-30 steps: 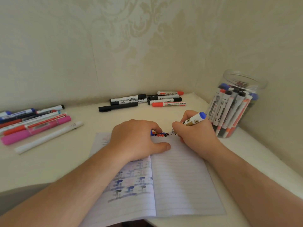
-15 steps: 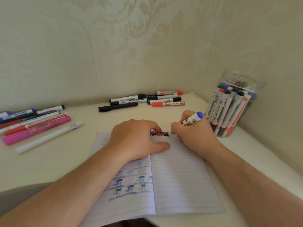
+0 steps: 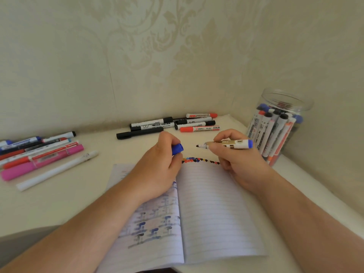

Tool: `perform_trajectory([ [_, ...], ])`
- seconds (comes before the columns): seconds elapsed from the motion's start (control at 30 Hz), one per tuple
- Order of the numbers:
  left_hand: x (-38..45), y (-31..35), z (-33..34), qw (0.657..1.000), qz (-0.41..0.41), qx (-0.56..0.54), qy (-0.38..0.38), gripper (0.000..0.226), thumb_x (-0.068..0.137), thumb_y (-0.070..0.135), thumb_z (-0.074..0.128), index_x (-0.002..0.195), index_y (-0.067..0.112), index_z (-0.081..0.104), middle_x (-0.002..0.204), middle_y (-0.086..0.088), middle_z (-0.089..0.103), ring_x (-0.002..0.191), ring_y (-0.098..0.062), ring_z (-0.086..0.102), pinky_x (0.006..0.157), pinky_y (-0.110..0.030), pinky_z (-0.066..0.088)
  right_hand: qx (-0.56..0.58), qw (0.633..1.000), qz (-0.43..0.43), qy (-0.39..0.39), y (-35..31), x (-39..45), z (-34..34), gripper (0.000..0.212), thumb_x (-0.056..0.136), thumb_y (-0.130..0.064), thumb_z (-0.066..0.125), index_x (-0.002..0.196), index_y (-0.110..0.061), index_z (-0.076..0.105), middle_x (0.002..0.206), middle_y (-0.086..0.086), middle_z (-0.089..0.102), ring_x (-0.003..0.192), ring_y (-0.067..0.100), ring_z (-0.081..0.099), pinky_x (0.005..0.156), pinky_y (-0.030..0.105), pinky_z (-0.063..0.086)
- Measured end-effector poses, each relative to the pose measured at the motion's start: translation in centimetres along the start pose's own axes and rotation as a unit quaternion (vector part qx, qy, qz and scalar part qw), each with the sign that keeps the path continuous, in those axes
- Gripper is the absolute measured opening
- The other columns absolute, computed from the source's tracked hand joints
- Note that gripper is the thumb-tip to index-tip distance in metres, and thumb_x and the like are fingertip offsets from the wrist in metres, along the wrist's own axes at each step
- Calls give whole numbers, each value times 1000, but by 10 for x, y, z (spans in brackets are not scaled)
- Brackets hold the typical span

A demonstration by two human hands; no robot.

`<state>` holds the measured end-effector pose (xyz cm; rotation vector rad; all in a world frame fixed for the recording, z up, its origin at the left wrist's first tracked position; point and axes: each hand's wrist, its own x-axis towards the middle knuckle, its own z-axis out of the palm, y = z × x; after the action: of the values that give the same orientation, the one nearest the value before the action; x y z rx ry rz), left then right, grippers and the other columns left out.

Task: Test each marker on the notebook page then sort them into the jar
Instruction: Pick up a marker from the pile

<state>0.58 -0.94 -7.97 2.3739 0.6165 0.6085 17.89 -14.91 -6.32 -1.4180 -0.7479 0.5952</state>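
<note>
Currently the blue marker (image 3: 228, 144) sits uncapped in the right hand (image 3: 239, 160), centre-right of the frame, lying roughly level above the top edge of the notebook (image 3: 212, 209) with its dark tip pointing left, off the paper. Right fingers curl round the barrel in a pinch. The left hand (image 3: 157, 168), centre frame, pinches the blue cap (image 3: 177, 149) between thumb and curled fingers, open end facing the tip with a gap between them. Judgement: this marker's test looks done and recapping is the likely next step, then the drop into the jar. A row of test dots (image 3: 199, 160) in red, blue and black runs along the top of the right-hand page. The clear jar (image 3: 275, 127) at right, against the wall, is open-topped and already packed with capped markers standing on end, with blue, black and red caps. Left to do, as far as shown: a back group of markers (image 3: 169, 125) at upper centre, black and red, plus a left group of pens (image 3: 39, 152) at the left edge, including a pink one and a white one. So the task seems roughly halfway or past, hard to say.
</note>
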Motion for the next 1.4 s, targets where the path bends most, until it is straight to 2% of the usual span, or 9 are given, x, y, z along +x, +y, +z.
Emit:
perform_trajectory([
  [0.13, 4, -3, 0, 1000, 7, -10, 17, 15, 106, 23, 52, 117, 28, 43, 119, 8, 49, 93, -1, 49, 78, -1, 34, 92, 994, 33, -50, -5, -2, -12, 19, 91, -23, 61, 92, -15, 79, 72, 8, 60, 65, 19, 49, 59, 32, 29],
  [0.27, 3, -4, -2, 1000, 15, -15, 7, 16, 106, 24, 52, 121, 28, 47, 120, 11, 50, 100, 1, 49, 82, -4, 35, 103, 993, 22, -48, -4, -1, -9, 30, 79, -21, 52, 88, -12, 79, 74, 10, 62, 66, 20, 54, 59, 35, 29],
  [0.6, 3, -6, 1, 997, 67, -25, -3, 24, 104, 20, 58, 117, 38, 50, 112, 25, 48, 108, 13, 46, 84, -4, 35, 39, 997, 7, -63, -1, -3, 0, 9, 85, -19, 59, 85, -15, 67, 75, 20, 67, 57, 22, 47, 54, 31, 34],
  [0.73, 6, -9, 0, 996, 75, -44, 18, 25, 103, 18, 58, 119, 37, 57, 112, 23, 52, 108, 7, 50, 86, -5, 35, -55, 995, -50, -64, 2, -5, 0, 15, 96, -17, 74, 92, -30, 80, 76, 7, 73, 64, 27, 47, 57, 32, 39],
  [0.83, 7, -10, -2, 995, 53, -83, 23, 24, 105, 22, 55, 116, 43, 60, 107, 21, 63, 98, 5, 56, 82, -11, 39, -177, 975, -116, -65, 3, -6, -4, 17, 92, -35, 73, 102, -48, 76, 85, -1, 76, 76, 38, 58, 71, 46, 51],
  [0.97, 7, -11, -3, 996, 26, -91, -5, 20, 106, 27, 51, 112, 45, 57, 94, 20, 68, 89, 7, 59, 74, -13, 40, -296, 940, -160, -55, 5, -5, -1, 29, 99, -23, 69, 98, -51, 66, 78, -8, 64, 70, 6, 53, 69, 22, 46],
  [1.03, 7, -11, -3, 996, 25, -89, 1, 20, 106, 25, 51, 111, 44, 55, 96, 20, 65, 91, 10, 56, 75, -11, 38, -309, 935, -167, -55, 5, -5, 3, 31, 101, -19, 67, 97, -50, 61, 87, -13, 67, 79, 6, 57, 71, 15, 44],
  [1.27, 5, -9, -2, 996, 60, -49, 36, 24, 105, 19, 53, 111, 42, 53, 102, 24, 60, 96, 10, 53, 74, -8, 36, -260, 956, -113, -78, 6, -6, 5, 18, 104, -23, 61, 97, -40, 64, 69, -24, 60, 63, -1, 48, 63, 22, 41],
  [1.4, 7, -11, 2, 995, 57, -75, 24, 22, 106, 27, 52, 115, 48, 49, 98, 22, 62, 91, 6, 56, 75, -19, 41, -266, 953, -138, -39, -3, -14, 7, 17, 101, -30, 65, 98, -45, 57, 77, -12, 63, 66, 11, 54, 64, 38, 49],
])
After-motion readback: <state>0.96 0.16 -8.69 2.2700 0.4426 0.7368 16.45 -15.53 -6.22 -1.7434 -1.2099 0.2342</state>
